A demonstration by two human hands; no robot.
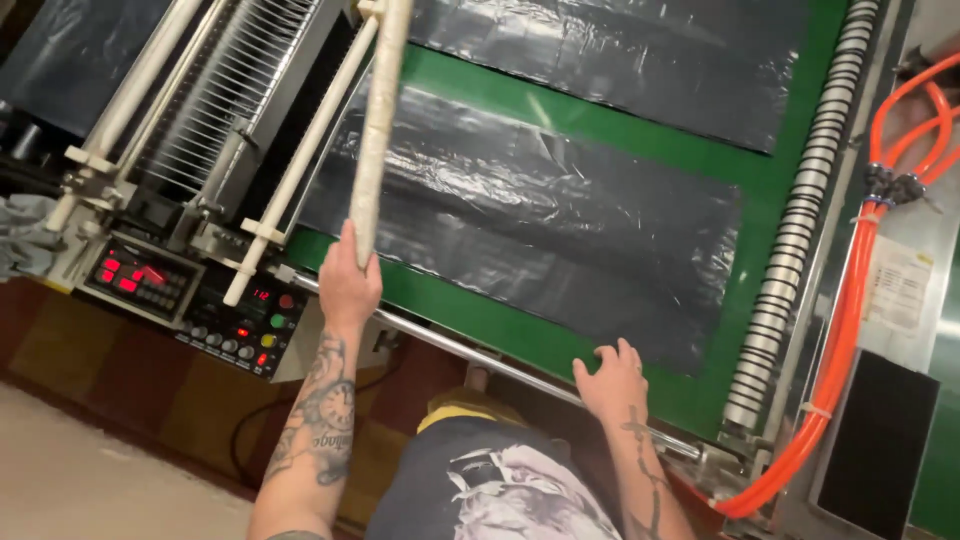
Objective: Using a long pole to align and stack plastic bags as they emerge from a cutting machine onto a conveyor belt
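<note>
My left hand (347, 282) is closed around the lower end of a long pale stick (378, 130), which rises up over the machine. My right hand (610, 380) rests with fingers spread on the near edge of a green conveyor belt (600, 135), just above a metal rail (480, 358). A sheet of black plastic film (540, 220) lies flat on the belt just beyond my right hand. A second black sheet (640, 60) lies farther up the belt.
A control panel (190, 300) with red displays and coloured buttons sits left of my left hand. White rods and a wire rack (215, 100) stand above it. A ribbed roller (800, 220) and orange hoses (850, 300) run along the belt's right side.
</note>
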